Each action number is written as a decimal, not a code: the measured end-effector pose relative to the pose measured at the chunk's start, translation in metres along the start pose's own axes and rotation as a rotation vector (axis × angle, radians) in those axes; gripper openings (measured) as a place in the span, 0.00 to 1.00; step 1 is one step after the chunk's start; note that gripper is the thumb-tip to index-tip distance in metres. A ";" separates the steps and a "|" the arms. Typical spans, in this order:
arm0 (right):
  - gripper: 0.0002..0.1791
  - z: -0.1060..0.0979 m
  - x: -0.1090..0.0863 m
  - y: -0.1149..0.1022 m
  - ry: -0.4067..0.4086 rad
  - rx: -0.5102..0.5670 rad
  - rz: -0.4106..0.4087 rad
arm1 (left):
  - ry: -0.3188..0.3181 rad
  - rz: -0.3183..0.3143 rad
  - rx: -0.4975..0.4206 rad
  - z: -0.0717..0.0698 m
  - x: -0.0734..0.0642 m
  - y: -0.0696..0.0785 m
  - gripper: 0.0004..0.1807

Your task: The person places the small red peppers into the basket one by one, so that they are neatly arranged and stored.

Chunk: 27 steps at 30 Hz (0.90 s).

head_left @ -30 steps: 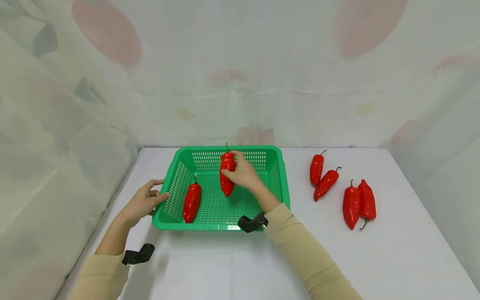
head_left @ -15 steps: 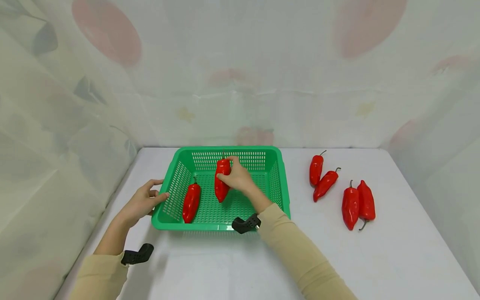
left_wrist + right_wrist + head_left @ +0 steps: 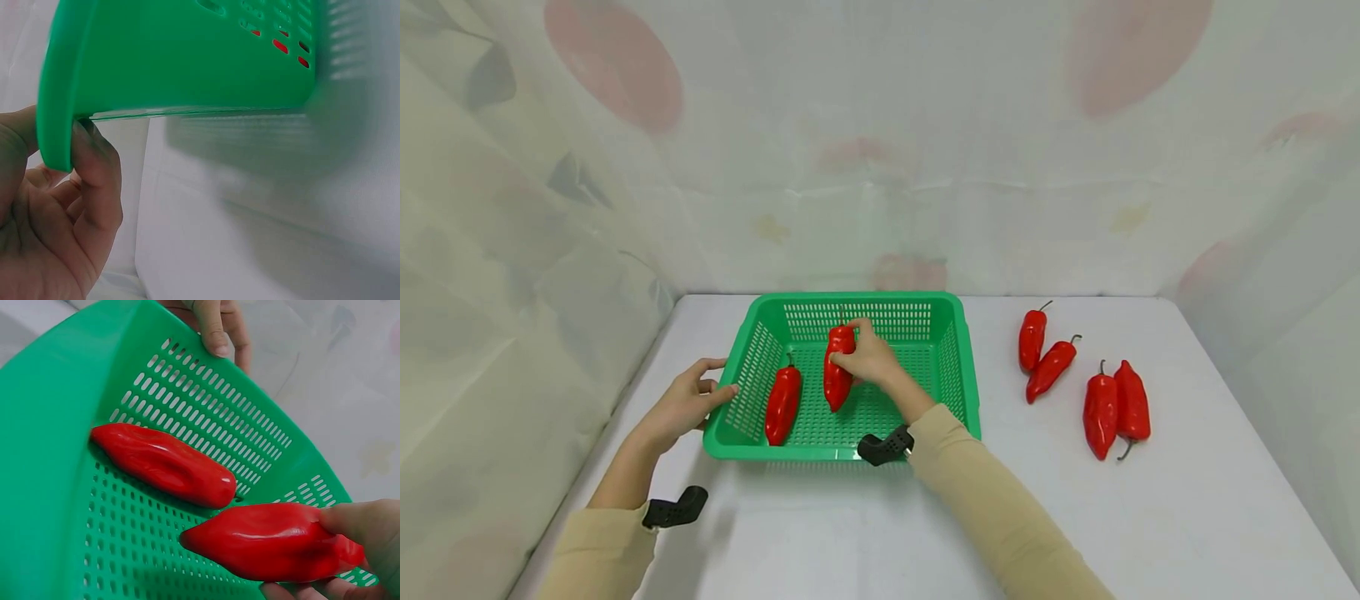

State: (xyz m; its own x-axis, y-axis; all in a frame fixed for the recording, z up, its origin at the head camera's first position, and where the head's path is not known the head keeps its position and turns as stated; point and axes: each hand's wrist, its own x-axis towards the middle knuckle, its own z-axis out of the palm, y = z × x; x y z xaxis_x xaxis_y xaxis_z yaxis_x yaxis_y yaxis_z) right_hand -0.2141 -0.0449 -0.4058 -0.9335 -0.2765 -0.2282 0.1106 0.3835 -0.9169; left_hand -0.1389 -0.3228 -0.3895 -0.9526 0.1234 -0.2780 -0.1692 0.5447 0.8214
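My right hand (image 3: 871,358) grips a red pepper (image 3: 838,375) inside the green basket (image 3: 850,452), thumb on one side and fingers on the other. In the right wrist view that pepper (image 3: 262,544) is above or at the perforated floor; contact cannot be told. To its left, a second red pepper (image 3: 783,404) lies along the basket's left side, stem toward the back. My left hand (image 3: 688,402) pinches the basket's left rim. The left wrist view shows the rim (image 3: 56,112) between its thumb and fingers (image 3: 100,181).
Right of the basket, on the white table (image 3: 1210,500), lie two peppers close together, an upright one (image 3: 1032,340) and a slanted one (image 3: 1052,370). Farther right two more peppers, a nearer one (image 3: 1101,415) and its neighbour (image 3: 1132,402), lie side by side. Patterned sheeting (image 3: 985,150) surrounds the table.
My right hand has carried the held pepper left and toward me, closer to the pepper at the basket's left side. My left hand has stayed on the rim.
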 end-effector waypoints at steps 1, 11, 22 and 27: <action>0.33 0.001 0.000 0.000 -0.005 0.003 0.004 | 0.002 -0.001 0.002 0.000 0.000 0.000 0.35; 0.33 0.009 0.003 0.005 -0.059 0.029 0.059 | -0.001 0.001 0.008 0.000 0.001 0.002 0.36; 0.34 0.020 0.004 0.008 -0.168 0.011 0.064 | -0.002 -0.010 0.006 0.000 0.001 0.000 0.36; 0.33 0.025 0.002 0.007 -0.205 -0.002 0.068 | 0.000 -0.010 0.003 0.000 0.002 -0.003 0.35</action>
State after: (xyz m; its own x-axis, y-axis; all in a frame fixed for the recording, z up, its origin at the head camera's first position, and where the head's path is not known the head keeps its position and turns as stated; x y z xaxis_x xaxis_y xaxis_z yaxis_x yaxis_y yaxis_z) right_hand -0.2066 -0.0644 -0.4208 -0.8351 -0.4229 -0.3518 0.1703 0.4094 -0.8963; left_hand -0.1401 -0.3242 -0.3919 -0.9509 0.1174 -0.2864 -0.1784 0.5483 0.8170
